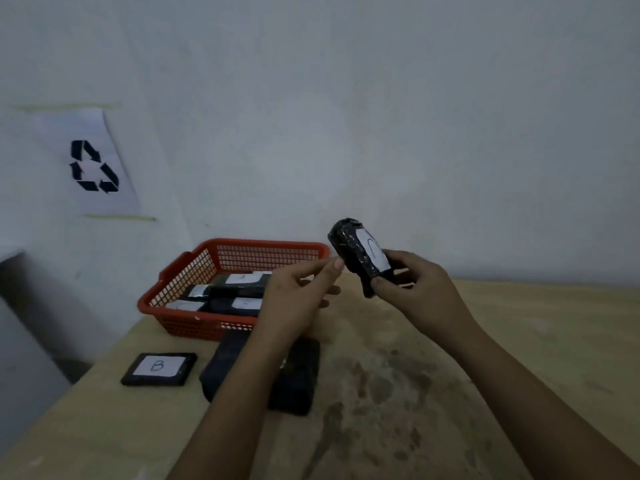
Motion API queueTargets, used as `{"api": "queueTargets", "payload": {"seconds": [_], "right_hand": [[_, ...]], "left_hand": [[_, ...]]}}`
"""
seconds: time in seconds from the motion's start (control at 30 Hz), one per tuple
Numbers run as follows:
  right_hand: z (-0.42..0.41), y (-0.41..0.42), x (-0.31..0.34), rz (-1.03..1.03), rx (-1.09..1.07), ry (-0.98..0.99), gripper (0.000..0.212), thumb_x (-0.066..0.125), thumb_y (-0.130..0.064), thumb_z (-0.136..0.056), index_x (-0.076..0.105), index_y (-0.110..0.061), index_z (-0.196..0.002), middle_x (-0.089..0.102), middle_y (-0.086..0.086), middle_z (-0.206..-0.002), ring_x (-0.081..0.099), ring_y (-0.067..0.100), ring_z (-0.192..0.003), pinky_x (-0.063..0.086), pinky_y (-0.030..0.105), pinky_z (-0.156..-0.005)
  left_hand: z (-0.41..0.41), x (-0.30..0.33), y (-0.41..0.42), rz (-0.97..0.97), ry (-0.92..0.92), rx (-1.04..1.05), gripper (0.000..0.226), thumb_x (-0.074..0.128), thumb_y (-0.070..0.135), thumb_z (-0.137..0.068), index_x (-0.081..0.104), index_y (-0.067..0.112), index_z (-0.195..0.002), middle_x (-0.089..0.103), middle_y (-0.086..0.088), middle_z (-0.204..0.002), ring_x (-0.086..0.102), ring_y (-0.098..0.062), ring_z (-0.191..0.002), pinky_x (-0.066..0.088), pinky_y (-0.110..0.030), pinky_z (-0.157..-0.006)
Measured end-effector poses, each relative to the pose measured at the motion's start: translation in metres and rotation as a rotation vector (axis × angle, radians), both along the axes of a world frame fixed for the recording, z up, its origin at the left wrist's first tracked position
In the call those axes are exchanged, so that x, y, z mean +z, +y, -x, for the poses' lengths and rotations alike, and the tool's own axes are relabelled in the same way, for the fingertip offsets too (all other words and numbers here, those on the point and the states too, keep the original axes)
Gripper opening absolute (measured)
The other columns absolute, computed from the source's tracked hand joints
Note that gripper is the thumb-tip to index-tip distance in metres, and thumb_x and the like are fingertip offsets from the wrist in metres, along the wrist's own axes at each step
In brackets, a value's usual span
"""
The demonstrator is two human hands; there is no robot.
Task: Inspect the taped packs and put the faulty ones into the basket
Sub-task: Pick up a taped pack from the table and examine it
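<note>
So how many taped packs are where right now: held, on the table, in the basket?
Held in the right hand: 1 taped pack
On the table: 3, the B-labelled pack and two dark packs
In the red basket: at least 4 visible, partly hidden
Total: at least 8

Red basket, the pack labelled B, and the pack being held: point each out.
red basket (194, 271): head view, left wall.
pack labelled B (158, 368): head view, white label.
held pack (346, 242): head view, black tape.
</note>
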State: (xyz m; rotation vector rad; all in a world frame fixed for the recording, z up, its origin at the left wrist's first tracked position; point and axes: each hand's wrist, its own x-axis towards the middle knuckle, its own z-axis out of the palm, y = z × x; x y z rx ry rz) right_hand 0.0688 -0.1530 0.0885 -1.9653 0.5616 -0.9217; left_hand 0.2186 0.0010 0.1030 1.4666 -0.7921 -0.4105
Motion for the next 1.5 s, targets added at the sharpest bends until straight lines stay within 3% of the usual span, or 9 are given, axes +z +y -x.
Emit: {"api": "queueTargets", "payload": {"seconds": [0.1,0.23,0.43,0.57,0.67,0.77,0.9,1.23,1.5], "right_hand": [[-0.041,-0.002,0.008,0.033,0.006,0.02,0.04,0.082,-0.02,-0.084,0.075,-0.039,-0.119,0.078,-0.02,-0.095,0.075,0.005,-0.082,0.059,0.022,-0.071],[-0.091,-0.01,0.012,0.131,0.017,0.075,0.044,0.085,-0.024,-0.083,0.074,-0.034,-0.124,0.077,-0.016,-0.103,0.074,0.001,-0.085,0.06,0.023,-0.078],[-0.159,-0.031,0.007,0.296,0.087,0.213,0.05,0.082,-0.029,-0.086,0.07,-0.025,-0.134,0.075,-0.011,-0.117,0.072,0.003,-0.097,0.06,0.028,-0.087],[-0.201,-0.044,0.001,0.416,0.125,0.304,0.051,0.082,-0.031,-0.086,0.069,-0.025,-0.135,0.066,-0.007,-0.117,0.065,0.009,-0.102,0.053,0.02,-0.082],[-0.229,-0.051,-0.006,0.48,0.131,0.398,0.058,0.082,-0.038,-0.086,0.065,-0.024,-0.14,0.051,-0.006,-0.117,0.057,0.009,-0.102,0.041,0.013,-0.074],[-0.249,-0.052,-0.011,0.523,0.146,0.488,0.058,0.081,-0.041,-0.086,0.066,-0.021,-0.139,0.051,-0.002,-0.115,0.057,0.014,-0.102,0.05,0.027,-0.082],[-0.264,-0.051,-0.015,0.539,0.169,0.519,0.057,0.082,-0.043,-0.082,0.068,-0.022,-0.134,0.052,-0.003,-0.11,0.057,0.014,-0.099,0.055,0.035,-0.086],[-0.274,-0.053,-0.016,0.657,0.183,0.653,0.058,0.083,-0.037,-0.081,0.067,-0.021,-0.134,0.054,-0.002,-0.114,0.058,0.018,-0.1,0.057,0.041,-0.087],[-0.285,-0.047,-0.021,0.805,0.181,0.794,0.044,0.08,-0.033,-0.088,0.064,-0.015,-0.125,0.05,0.004,-0.114,0.06,0.024,-0.091,0.057,0.042,-0.078]], "left_hand": [[-0.054,0.0,0.025,-0.107,-0.144,0.092,0.014,0.073,0.045,-0.1,0.083,0.035,-0.103,0.083,0.014,-0.091,0.078,-0.004,-0.088,0.064,-0.025,-0.078],[-0.122,-0.008,0.048,-0.248,-0.356,0.218,0.025,0.07,0.046,-0.102,0.083,0.03,-0.117,0.077,0.024,-0.095,0.069,0.016,-0.089,0.046,-0.006,-0.074],[-0.192,-0.027,0.045,-0.454,-0.611,0.179,0.029,0.07,0.043,-0.103,0.082,0.026,-0.123,0.078,0.013,-0.119,0.063,0.008,-0.102,0.052,-0.023,-0.093],[-0.223,-0.033,0.022,-0.57,-0.787,0.085,0.033,0.069,0.047,-0.103,0.083,0.025,-0.122,0.079,0.008,-0.123,0.063,0.005,-0.1,0.05,-0.02,-0.089],[-0.244,-0.036,0.0,-0.656,-0.79,0.056,0.04,0.06,0.05,-0.107,0.08,0.022,-0.128,0.078,0.001,-0.13,0.068,-0.014,-0.119,0.053,-0.031,-0.101],[-0.263,-0.04,-0.018,-0.839,-0.795,-0.028,0.054,0.048,0.062,-0.105,0.07,0.029,-0.142,0.069,-0.003,-0.145,0.058,-0.028,-0.139,0.046,-0.045,-0.118],[-0.27,-0.041,-0.031,-1.016,-0.699,-0.199,0.07,0.031,0.071,-0.108,0.052,0.029,-0.16,0.035,-0.003,-0.174,0.038,-0.031,-0.158,0.03,-0.046,-0.128],[-0.284,-0.049,-0.03,-1.031,-0.589,-0.265,0.067,0.038,0.074,-0.106,0.053,0.034,-0.158,0.051,0.0,-0.164,0.047,-0.026,-0.149,0.035,-0.041,-0.119],[-0.286,-0.049,-0.027,-1.056,-0.582,-0.292,0.066,0.036,0.074,-0.106,0.063,0.032,-0.15,0.064,0.0,-0.148,0.057,-0.022,-0.134,0.039,-0.036,-0.106]]}}
